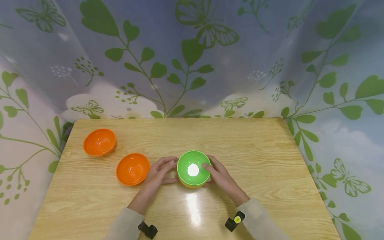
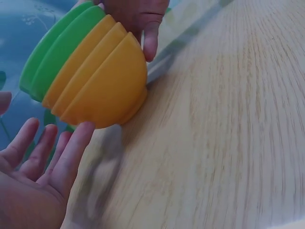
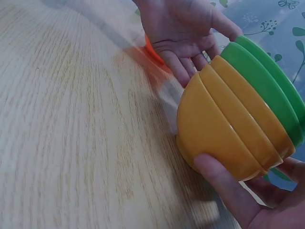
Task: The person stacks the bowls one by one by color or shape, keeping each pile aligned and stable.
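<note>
A stack of nested bowls stands upright between the two hands, its base appearing to rest on the table. Two green bowls (image 1: 192,158) sit on top of three yellow-orange bowls (image 2: 112,83). My right hand (image 1: 223,178) pinches the stack's right side, the thumb over the rim inside the upper green bowl and the fingers outside. At the left side is my left hand (image 1: 157,175), its fingers spread and extended. In the left wrist view its fingertips (image 2: 86,128) reach the lower yellow-orange wall, barely touching or just short of it.
An orange bowl (image 1: 132,170) stands just left of my left hand. Another orange bowl (image 1: 99,142) is farther back, near the left corner of the wooden table (image 1: 255,150). A leaf-patterned curtain (image 1: 168,66) hangs behind the table's back edge and both sides.
</note>
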A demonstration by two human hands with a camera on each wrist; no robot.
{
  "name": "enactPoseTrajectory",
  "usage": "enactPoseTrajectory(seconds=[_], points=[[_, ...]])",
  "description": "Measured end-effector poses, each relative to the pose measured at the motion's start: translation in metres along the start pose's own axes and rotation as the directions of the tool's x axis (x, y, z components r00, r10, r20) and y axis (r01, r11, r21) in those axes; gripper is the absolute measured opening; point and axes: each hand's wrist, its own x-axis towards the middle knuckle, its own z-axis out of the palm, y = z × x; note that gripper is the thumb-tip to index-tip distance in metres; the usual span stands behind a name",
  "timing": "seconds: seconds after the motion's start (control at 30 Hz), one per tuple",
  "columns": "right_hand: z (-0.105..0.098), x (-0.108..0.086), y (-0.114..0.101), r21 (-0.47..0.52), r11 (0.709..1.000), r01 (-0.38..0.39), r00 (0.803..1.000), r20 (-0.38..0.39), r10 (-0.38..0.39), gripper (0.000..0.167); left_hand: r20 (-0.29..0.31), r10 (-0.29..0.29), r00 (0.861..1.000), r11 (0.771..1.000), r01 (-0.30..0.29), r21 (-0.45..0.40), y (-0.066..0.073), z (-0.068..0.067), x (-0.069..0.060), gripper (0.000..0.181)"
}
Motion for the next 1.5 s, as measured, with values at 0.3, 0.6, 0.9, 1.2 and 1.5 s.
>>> enactPoseTrajectory(seconds=[0.3,0.6,0.9,1.2,1.5], points=[[0.004,0.000,-0.001,0.030,1.000,0.005,0.999,-0.046,-0.004,0.053,0.000,0.018,1.000,0.997,-0.018,0.074,0.013,-0.012,-0.010,0.043],[0.008,0.006,-0.002,0.100,0.995,-0.003,0.998,-0.067,0.010,0.054,0.025,0.035,0.999,0.987,-0.038,0.155,0.030,-0.022,-0.018,0.046],[0.011,0.013,-0.006,0.107,0.994,0.005,0.995,-0.101,0.006,0.056,0.001,0.066,0.998,0.975,-0.065,0.214,0.046,-0.037,-0.022,0.045],[0.010,0.017,-0.004,0.093,0.996,0.015,0.994,-0.106,-0.005,0.057,-0.032,0.119,0.992,0.951,-0.105,0.290,0.054,-0.063,-0.027,0.049],[0.010,0.019,-0.009,0.098,0.995,0.027,0.993,-0.120,-0.015,0.053,-0.088,0.179,0.980,0.936,-0.142,0.323,0.058,-0.091,-0.029,0.053]])
